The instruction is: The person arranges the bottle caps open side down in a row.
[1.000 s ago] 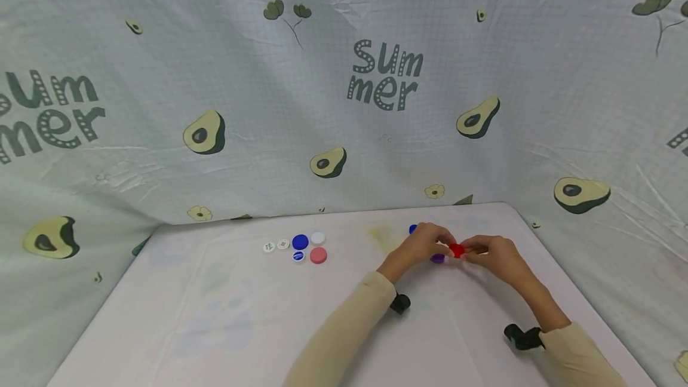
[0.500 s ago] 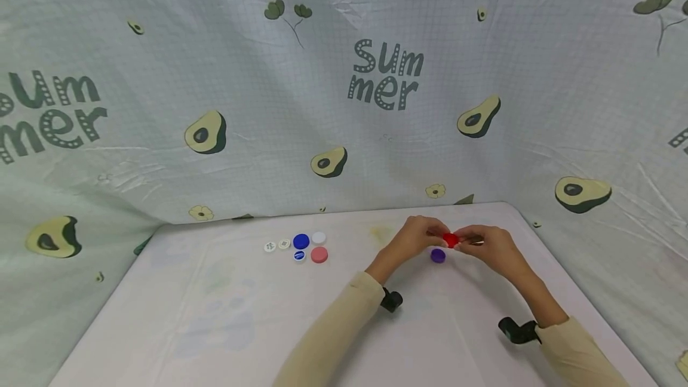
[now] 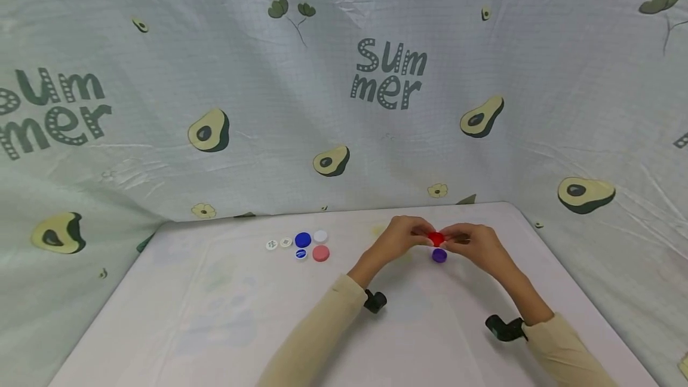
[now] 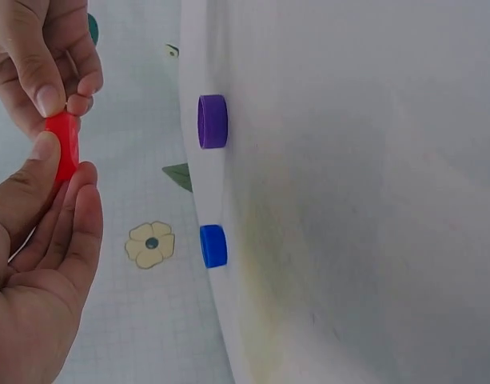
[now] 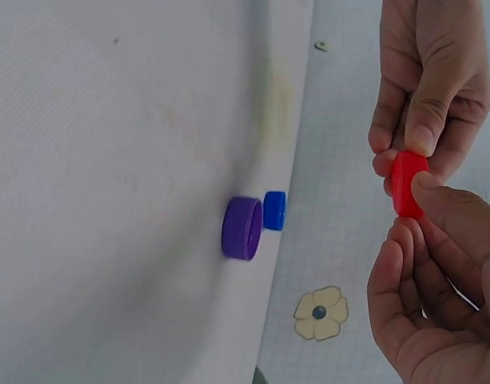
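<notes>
Between my two hands, a red bottle cap (image 3: 436,239) is held just above the table. My left hand (image 3: 400,237) pinches one side of it with thumb and fingers. The opposite side is pinched by my right hand (image 3: 475,245). Both wrist views show the red cap (image 4: 65,146) raised off the tabletop, with the thumbs on its near side. A purple bottle cap (image 3: 439,255) lies on the table just in front of the hands. In the right wrist view a smaller blue cap (image 5: 274,210) appears near the purple one; the head view does not show it.
Farther left on the white table (image 3: 215,315) is a group of several caps, among them a dark blue cap (image 3: 303,239), a white cap (image 3: 320,236) and a pinkish-red cap (image 3: 321,253). A printed curtain (image 3: 269,106) hangs behind the table's back edge.
Both hands have moved left and slightly away with the red cap between them. The purple cap, partly covered before, now shows fully, while the blue cap has gone out of sight in the head view.
</notes>
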Available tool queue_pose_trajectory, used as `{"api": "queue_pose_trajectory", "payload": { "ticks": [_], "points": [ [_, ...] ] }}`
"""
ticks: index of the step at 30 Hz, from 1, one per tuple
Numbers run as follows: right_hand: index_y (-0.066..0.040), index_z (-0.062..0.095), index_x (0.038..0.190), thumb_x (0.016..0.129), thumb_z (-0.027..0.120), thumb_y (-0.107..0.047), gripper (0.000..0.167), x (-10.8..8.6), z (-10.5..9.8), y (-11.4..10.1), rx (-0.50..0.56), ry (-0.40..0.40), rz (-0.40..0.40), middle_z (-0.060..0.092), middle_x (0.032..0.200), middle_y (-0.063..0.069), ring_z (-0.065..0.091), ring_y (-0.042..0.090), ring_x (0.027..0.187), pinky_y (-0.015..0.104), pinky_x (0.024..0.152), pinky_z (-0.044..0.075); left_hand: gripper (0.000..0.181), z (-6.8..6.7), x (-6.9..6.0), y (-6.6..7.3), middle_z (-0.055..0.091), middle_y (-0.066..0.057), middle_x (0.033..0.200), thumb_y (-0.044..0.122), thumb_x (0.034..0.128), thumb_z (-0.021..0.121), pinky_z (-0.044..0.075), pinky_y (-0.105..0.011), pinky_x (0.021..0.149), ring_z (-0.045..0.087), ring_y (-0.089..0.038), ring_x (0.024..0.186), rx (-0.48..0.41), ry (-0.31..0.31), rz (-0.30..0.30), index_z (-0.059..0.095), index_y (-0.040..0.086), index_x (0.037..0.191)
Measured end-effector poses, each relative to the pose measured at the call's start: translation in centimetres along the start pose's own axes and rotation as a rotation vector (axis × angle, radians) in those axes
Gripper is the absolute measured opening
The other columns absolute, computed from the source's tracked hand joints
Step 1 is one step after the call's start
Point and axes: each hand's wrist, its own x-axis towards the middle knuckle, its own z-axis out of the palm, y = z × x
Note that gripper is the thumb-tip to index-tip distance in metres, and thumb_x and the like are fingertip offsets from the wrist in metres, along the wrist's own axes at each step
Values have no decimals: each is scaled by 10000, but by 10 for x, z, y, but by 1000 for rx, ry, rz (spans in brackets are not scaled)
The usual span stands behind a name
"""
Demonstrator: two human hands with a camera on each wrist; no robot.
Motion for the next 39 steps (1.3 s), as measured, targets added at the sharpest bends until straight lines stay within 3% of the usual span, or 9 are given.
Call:
{"api": "queue_pose_trajectory", "payload": {
  "ticks": [14,29,39],
  "points": [
    [-10,749,1129,888,793,-103,262,16,23,-19,56,-22,-17,761,1024,104,739,264,938,354,819,616,260,-28,-25,-9,747,-11,1073,174,925,750,553,-179,881,690,-82,978,18,55,-48,726,65,1160],
    [-14,749,1123,884,800,-113,263,28,43,-37,120,-22,-70,758,1040,98,734,234,933,370,844,612,229,-51,-47,-14,735,-50,1079,125,928,753,567,-218,880,697,-177,1012,34,95,-19,726,58,1145],
    [-29,745,1133,897,781,-91,247,33,49,-46,129,-42,-87,753,1035,74,722,204,924,351,843,611,274,-58,-57,-16,729,-57,1124,108,928,751,568,-276,933,694,-186,1043,7,136,-41,713,53,1194]
  ]
}}
